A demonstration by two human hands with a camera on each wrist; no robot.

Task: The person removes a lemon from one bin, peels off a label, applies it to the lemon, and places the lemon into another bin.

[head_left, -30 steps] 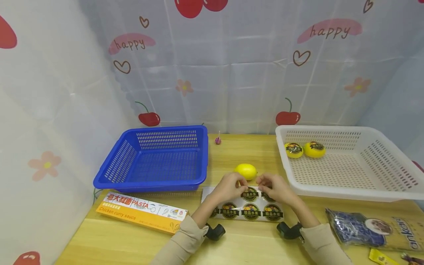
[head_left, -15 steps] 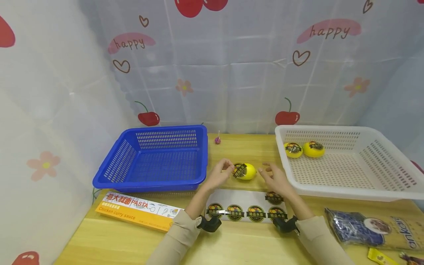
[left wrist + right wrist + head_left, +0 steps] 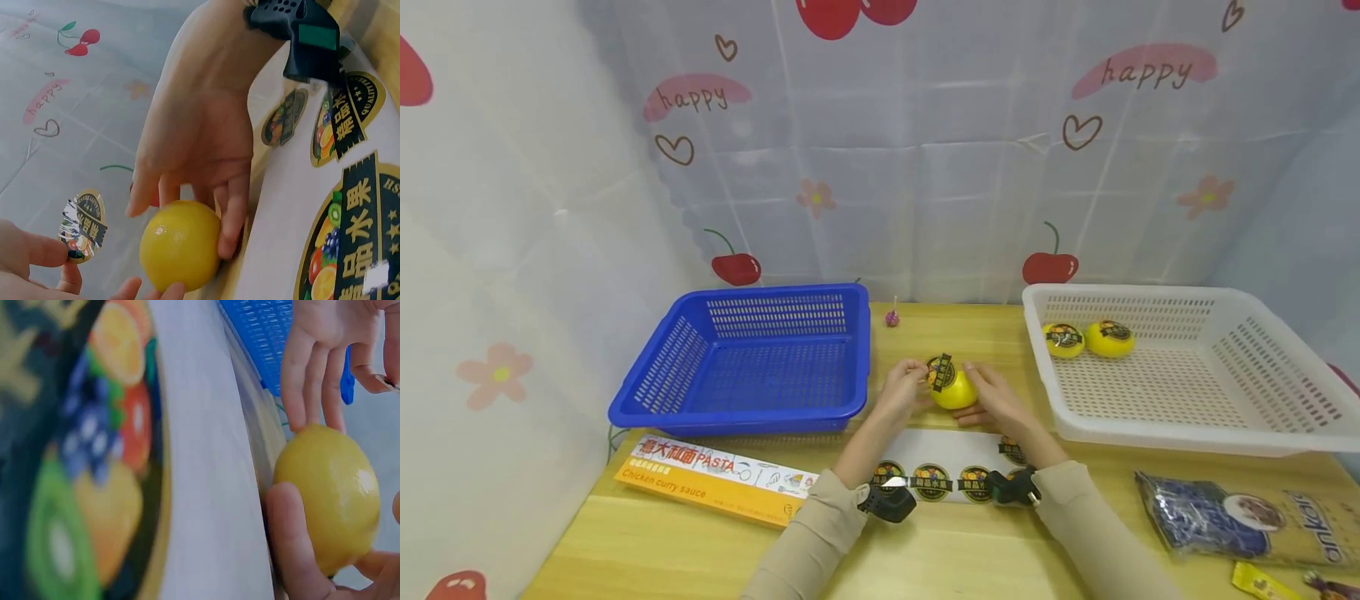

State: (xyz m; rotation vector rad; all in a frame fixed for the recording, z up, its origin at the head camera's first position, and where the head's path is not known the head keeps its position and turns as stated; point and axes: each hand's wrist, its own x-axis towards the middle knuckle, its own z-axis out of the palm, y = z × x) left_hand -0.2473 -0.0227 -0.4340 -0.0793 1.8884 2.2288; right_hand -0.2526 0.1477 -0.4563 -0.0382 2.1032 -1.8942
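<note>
Between the thumb and finger of my left hand (image 3: pixel 901 390) is a round black-and-gold fruit sticker (image 3: pixel 940 372), pinched by its edge. In the left wrist view this sticker (image 3: pixel 82 226) hangs apart from the yellow lemon (image 3: pixel 181 245). My right hand (image 3: pixel 996 398) grips the lemon (image 3: pixel 955 396) from the right, fingers round its side. The other fingers of my left hand (image 3: pixel 325 356) reach to the lemon's near end in the right wrist view. Just in front lies the white sticker sheet (image 3: pixel 917 446), with several stickers along its front edge, partly hidden by my wrists.
A blue basket (image 3: pixel 741 421) stands at left, and a white basket (image 3: pixel 1187 437) at right holds two stickered lemons (image 3: pixel 1088 339). A pasta box (image 3: pixel 715 479), a lollipop (image 3: pixel 892 317), a noodle bag (image 3: pixel 1247 521) and a yellow wrapper (image 3: pixel 1262 581) lie around.
My left hand has carried a sticker off the sheet towards the lemon. The right hand has left the sheet, moved in and taken hold of the lemon.
</note>
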